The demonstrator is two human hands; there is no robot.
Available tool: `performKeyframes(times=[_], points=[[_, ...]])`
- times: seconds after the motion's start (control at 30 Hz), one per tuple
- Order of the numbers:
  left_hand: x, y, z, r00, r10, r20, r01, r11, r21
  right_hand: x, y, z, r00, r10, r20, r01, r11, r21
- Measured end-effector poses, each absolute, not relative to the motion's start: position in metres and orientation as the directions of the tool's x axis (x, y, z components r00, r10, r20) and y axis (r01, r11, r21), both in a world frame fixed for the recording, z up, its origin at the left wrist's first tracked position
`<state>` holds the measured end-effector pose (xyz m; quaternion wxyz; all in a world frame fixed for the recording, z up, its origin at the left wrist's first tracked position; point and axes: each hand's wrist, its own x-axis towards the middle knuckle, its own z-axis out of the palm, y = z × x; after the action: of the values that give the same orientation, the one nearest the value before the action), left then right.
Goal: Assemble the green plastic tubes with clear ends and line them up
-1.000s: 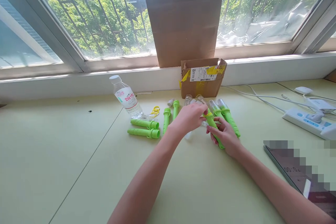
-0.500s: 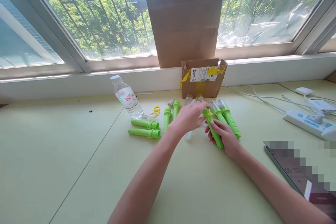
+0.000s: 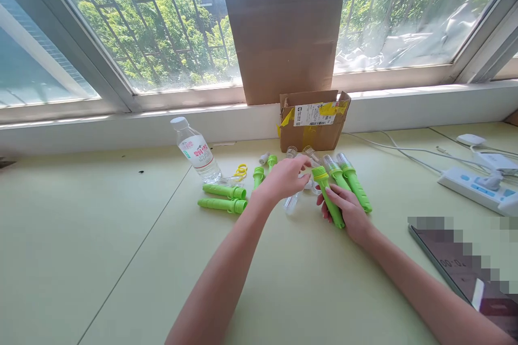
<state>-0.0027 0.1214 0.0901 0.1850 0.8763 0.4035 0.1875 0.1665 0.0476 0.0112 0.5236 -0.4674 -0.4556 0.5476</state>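
The right hand (image 3: 348, 211) closes around the lower part of a green tube (image 3: 327, 190) on the worktop (image 3: 121, 259). The tube's long axis points away, ribbed end far. The left hand (image 3: 283, 179) hovers just left of that end with curled fingers, perhaps pinching something clear; I cannot tell.

Two bare forearms, left hand (image 3: 283, 180), right hand (image 3: 348, 214) (fingers (image 3: 331, 190) slender)

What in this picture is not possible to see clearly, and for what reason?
Head view only:
1. Whether the left hand holds anything: its own back hides the fingers.
2. Dark device, lower right: screen blurred, frame edge cuts it.
3. Cardboard box label: print too small.
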Motion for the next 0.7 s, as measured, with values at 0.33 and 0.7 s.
performKeyframes(times=[0.33, 0.7], points=[[-0.023, 0.130, 0.102, 0.516, 0.833, 0.199, 0.712, -0.546, 0.441, 0.166, 0.047, 0.011, -0.002, 1.000, -0.031, -0.141, -0.031, -0.990], [-0.014, 0.132, 0.086, 0.547, 0.825, 0.144, 0.767, -0.562, 0.310, 0.168, 0.048, 0.008, -0.010, 0.999, -0.030, -0.138, -0.032, -0.990]])
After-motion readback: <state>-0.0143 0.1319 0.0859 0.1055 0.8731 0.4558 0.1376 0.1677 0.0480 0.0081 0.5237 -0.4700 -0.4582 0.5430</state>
